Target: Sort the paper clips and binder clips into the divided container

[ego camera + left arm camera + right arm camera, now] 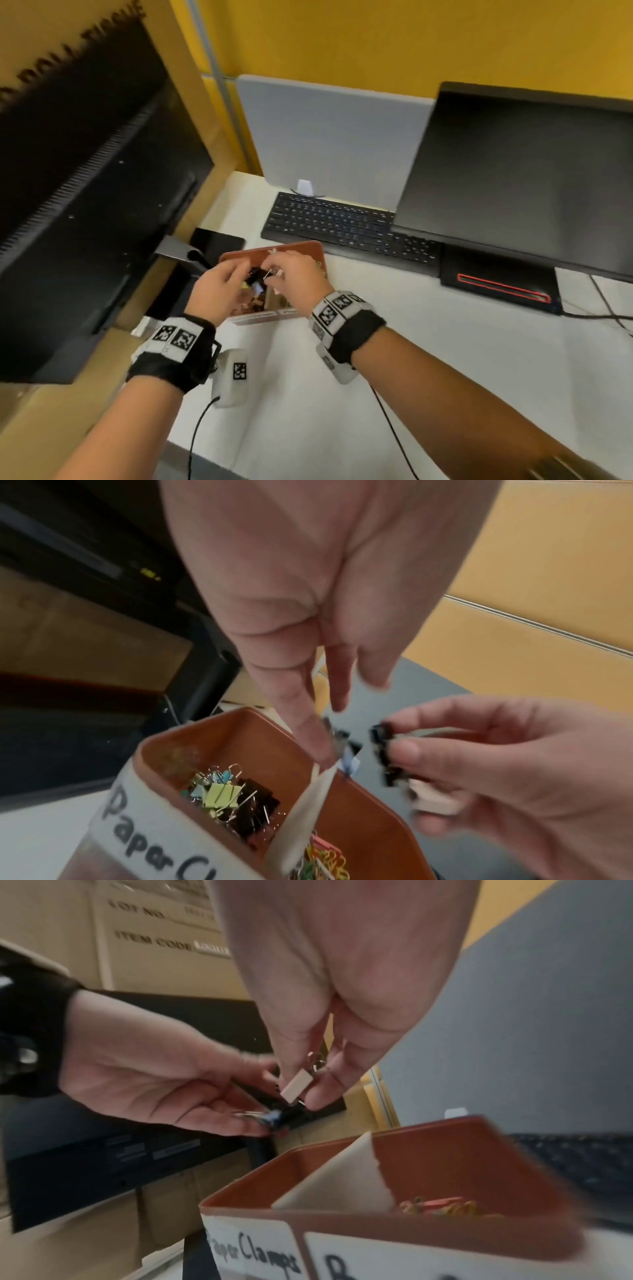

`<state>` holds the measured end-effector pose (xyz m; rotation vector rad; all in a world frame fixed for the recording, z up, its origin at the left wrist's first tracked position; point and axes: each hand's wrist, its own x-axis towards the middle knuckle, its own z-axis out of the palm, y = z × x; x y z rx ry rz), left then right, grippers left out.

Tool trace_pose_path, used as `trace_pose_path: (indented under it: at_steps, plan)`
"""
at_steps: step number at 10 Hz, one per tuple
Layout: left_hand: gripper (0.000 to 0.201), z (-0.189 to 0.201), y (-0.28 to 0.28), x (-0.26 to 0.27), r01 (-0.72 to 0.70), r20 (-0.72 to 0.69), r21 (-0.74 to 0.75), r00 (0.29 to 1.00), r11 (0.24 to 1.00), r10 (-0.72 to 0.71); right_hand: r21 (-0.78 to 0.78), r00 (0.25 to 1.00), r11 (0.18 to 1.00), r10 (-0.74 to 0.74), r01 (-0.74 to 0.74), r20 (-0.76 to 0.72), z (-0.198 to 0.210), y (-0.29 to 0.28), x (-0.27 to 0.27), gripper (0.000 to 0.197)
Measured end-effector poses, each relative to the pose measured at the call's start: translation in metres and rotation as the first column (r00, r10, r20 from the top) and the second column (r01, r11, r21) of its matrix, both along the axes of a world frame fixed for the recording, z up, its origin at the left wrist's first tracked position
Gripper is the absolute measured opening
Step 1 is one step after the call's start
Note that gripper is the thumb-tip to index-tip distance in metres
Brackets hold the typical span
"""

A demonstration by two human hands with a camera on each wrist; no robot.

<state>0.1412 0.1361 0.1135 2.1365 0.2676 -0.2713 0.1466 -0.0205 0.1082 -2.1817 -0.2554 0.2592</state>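
Two forearms reach in from the bottom of the head view, each with a black wrist strap and white marker blocks. Both hands meet above one brown box (310, 249) that stands on the white desk (445, 359).

One left hand (214, 291) has its fingers bent around a small bunch of black binder clips (274, 1119), one of them with a blue tint and wire handles. One right hand (294, 270) pinches a black clip (382, 741) between thumb and fingertips, and a pale beige clip (297, 1086) is tucked under its curled fingers. The two bunches are close but apart in the left wrist view.

One white divider (304, 807) splits the box into two compartments. The left compartment, labelled "Paper Clamps" (253, 1256), holds a pile of binder clips (232, 802), black, yellow-green and light blue; too tangled to count. The right compartment holds coloured paper clips (322, 859), also too many to count.

On the desk stand two dark monitors, one seen from behind at the left (85, 192) and one at the right (520, 178), with one black keyboard (346, 226) between them. A grey partition panel (329, 137) rises behind the keyboard against a yellow wall (376, 37). Cardboard cartons (44, 428) are stacked at the left.
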Motion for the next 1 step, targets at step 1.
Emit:
trace_pose_path:
  at_steps: [1]
  plan:
    - [0.077,-0.0101,0.0214,0.025,-0.048,-0.131,-0.105,0.991,0.993,0.034,-0.006,0.999,0.999,-0.034,0.033,-0.038,-0.0026,0.036,0.0195,0.033]
